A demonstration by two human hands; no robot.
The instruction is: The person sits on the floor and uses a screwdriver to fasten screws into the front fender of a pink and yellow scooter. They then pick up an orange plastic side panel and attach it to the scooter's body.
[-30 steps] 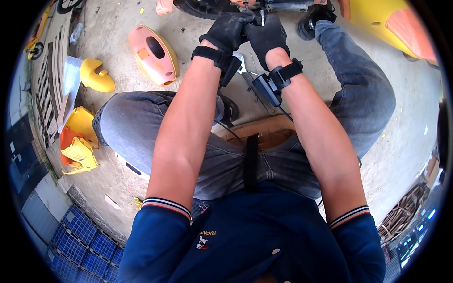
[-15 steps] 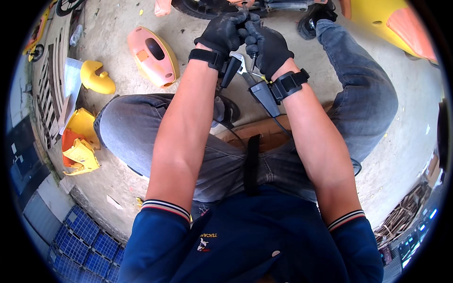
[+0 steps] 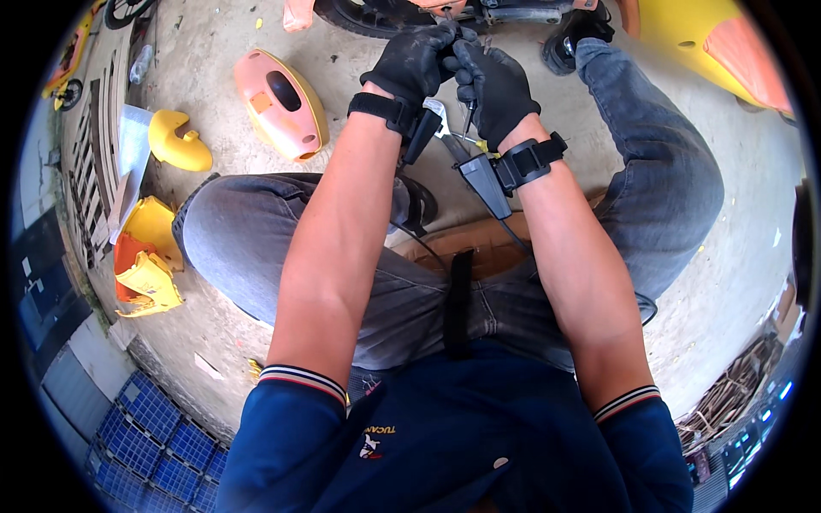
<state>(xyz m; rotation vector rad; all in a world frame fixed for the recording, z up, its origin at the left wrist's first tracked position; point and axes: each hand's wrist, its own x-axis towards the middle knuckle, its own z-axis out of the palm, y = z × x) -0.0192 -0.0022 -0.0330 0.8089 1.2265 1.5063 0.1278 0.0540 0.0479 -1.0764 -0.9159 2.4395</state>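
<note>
Both of my hands wear black gloves and meet at the top, close to the machine with a black tyre (image 3: 363, 19). My left hand (image 3: 412, 67) is closed, its fingertips at a thin dark piece that reaches up toward the machine. Beside it, my right hand (image 3: 496, 92) is curled around a slim dark rod-shaped tool (image 3: 469, 118); its lower end shows under the palm. What exactly the left fingers pinch is hidden by the gloves. Below the hands, an adjustable wrench (image 3: 440, 116) lies on the floor, partly covered by a wrist device (image 3: 486, 185).
A pink-and-yellow shell (image 3: 261, 77) lies left of my hands. Further left are a curved yellow part (image 3: 175, 145) and a broken yellow-orange cover (image 3: 150, 278). A large yellow panel (image 3: 684, 30) stands at right. Blue crates (image 3: 150, 406) are at lower left, piled sticks (image 3: 727, 393) at lower right.
My right hand has turned slightly and come a little away from the left, with the rod-shaped tool tilted differently. My left hand has shifted slightly right, and the whole view has moved a little.
</note>
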